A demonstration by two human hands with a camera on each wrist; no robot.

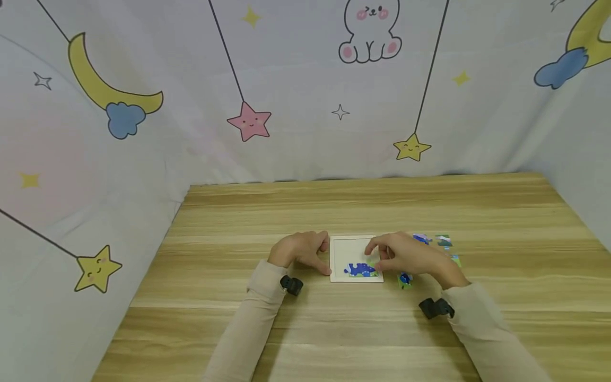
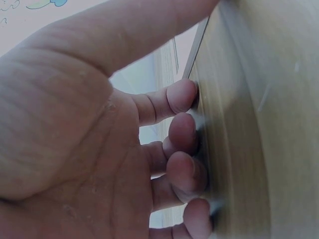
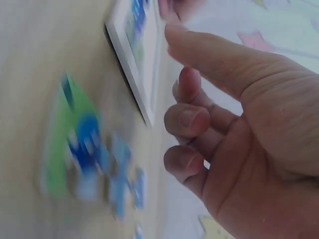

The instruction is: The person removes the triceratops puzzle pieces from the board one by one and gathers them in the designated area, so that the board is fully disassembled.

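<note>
Printed cloth with moons, stars and a rabbit surrounds a light wooden table (image 1: 363, 207). On it lies a white square puzzle tray (image 1: 345, 253) with blue and green pieces seated along its near edge. The left hand (image 1: 300, 250) curls its fingers (image 2: 182, 97) against the tray's left rim. The right hand (image 1: 406, 254) hovers over the tray's right side, fingers loosely bent, holding nothing visible. Loose blue-green puzzle pieces (image 1: 431, 241) lie just right.
</note>
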